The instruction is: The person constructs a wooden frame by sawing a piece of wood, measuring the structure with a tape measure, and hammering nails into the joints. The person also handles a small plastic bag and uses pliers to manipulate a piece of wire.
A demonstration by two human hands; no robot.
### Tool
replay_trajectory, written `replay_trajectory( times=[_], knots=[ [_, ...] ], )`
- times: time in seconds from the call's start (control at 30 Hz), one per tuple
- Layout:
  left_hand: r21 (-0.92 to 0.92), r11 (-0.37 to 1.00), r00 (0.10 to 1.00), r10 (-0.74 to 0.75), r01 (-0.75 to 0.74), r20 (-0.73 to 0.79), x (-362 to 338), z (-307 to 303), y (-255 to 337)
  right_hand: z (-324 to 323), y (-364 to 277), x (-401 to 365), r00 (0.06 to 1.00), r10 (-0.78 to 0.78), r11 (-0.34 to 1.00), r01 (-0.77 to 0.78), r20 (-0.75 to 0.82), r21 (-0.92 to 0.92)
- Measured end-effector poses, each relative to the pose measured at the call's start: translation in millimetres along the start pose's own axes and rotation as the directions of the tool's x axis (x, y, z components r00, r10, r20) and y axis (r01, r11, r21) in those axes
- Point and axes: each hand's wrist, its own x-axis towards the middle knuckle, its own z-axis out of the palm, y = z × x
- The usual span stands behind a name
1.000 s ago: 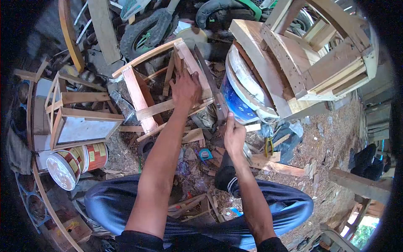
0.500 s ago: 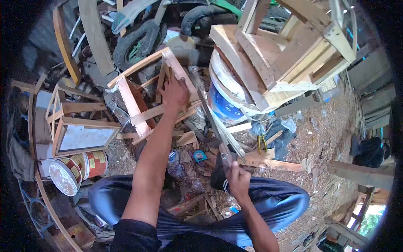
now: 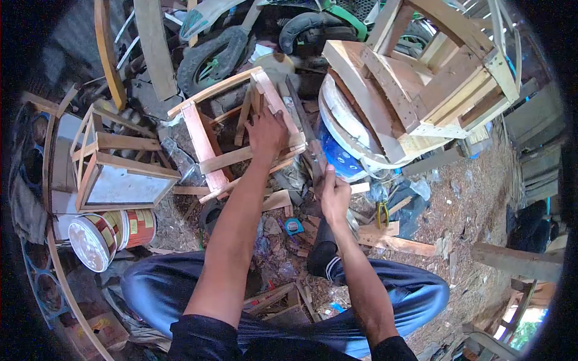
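Note:
My left hand (image 3: 267, 136) rests with its fingers spread on the right side of a small wooden frame (image 3: 198, 141), near its inner slats. My right hand (image 3: 335, 195) is closed round the lower end of a long, flat saw-like tool (image 3: 305, 129). The tool runs upward along the right side of the frame, between it and a blue and white bucket (image 3: 336, 150). Wood pieces lie below the frame.
A larger wooden structure (image 3: 445, 90) sits over the bucket. At the left are another frame with a white panel (image 3: 123, 185) and a paint bucket (image 3: 90, 242). A tape measure (image 3: 293, 226), yellow-handled pliers (image 3: 383, 214) and wood scraps lie on the ground.
My right hand has moved up, and the tool has shifted up alongside the frame. My left hand remains on the frame. The whole view has shifted slightly.

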Motion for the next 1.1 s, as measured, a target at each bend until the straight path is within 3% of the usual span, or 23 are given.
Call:
replay_trajectory(
  times=[0.07,0.17,0.23,0.37,0.5,0.57,0.6,0.67,0.7,0.77,0.83,0.87,0.9,0.97,1.07,1.1],
  knots=[
    [-0.002,1.0,1.0,-0.011,0.011,0.002,-1,1,-1,-1,1,-6,0.999,0.028,0.999,-0.026,0.036,-0.04],
    [0.027,1.0,0.996,0.016,-0.013,-0.092,1,7,-1,1,8,-12,0.999,-0.05,0.993,0.049,-0.01,-0.111],
    [0.074,0.997,0.997,0.012,-0.006,-0.08,1,7,-2,4,-5,-15,0.993,-0.102,0.975,0.09,-0.05,-0.204],
    [0.061,0.998,1.0,-0.012,0.011,0.006,3,4,-1,3,-12,-20,0.997,-0.075,0.976,0.072,-0.006,-0.206],
    [0.008,1.0,1.0,-0.004,0.004,0.013,0,5,-5,-49,51,-101,0.922,-0.385,0.917,0.378,-0.045,-0.125],
    [0.031,0.998,0.999,0.049,-0.05,0.023,3,12,-7,-79,43,-130,0.992,-0.089,0.925,0.114,0.086,-0.363],
    [-0.028,0.999,0.989,0.044,-0.041,0.142,-4,-15,3,-90,38,-138,0.994,-0.092,0.926,0.109,0.062,-0.362],
    [-0.073,0.997,0.997,0.029,-0.024,0.075,-2,-11,5,-92,29,-130,0.995,0.095,0.972,-0.084,0.043,-0.22],
    [-0.119,0.993,0.999,-0.012,0.017,0.038,0,-3,-2,-94,25,-127,0.995,0.102,0.989,-0.101,0.005,-0.11],
    [-0.025,1.0,1.0,-0.016,0.016,0.019,3,6,-7,-102,17,-121,0.985,0.157,0.987,-0.159,0.069,0.03],
    [0.018,1.0,1.0,-0.012,0.012,-0.011,0,1,-1,-101,-15,-118,0.981,0.183,0.98,-0.188,0.071,0.067],
    [0.026,0.999,0.99,0.024,-0.021,-0.136,-3,2,1,-99,-29,-113,0.979,0.194,0.974,-0.2,0.07,0.107],
    [0.021,1.0,0.991,0.024,-0.021,-0.135,-8,0,1,-95,-37,-106,0.979,0.192,0.975,-0.198,0.068,0.103],
    [0.079,0.976,0.941,0.216,-0.203,-0.262,-17,-10,1,-83,-51,-90,0.995,0.1,0.995,-0.099,-0.017,0.026],
    [0.077,0.954,0.934,0.3,-0.29,-0.194,-21,-17,-8,-59,-16,-56,0.994,0.102,0.989,-0.104,-0.024,-0.1],
    [0.072,0.953,0.932,0.303,-0.294,-0.198,-21,-13,-4,-46,-26,-47,0.994,0.109,0.994,-0.108,-0.014,0.002]
  ],
)
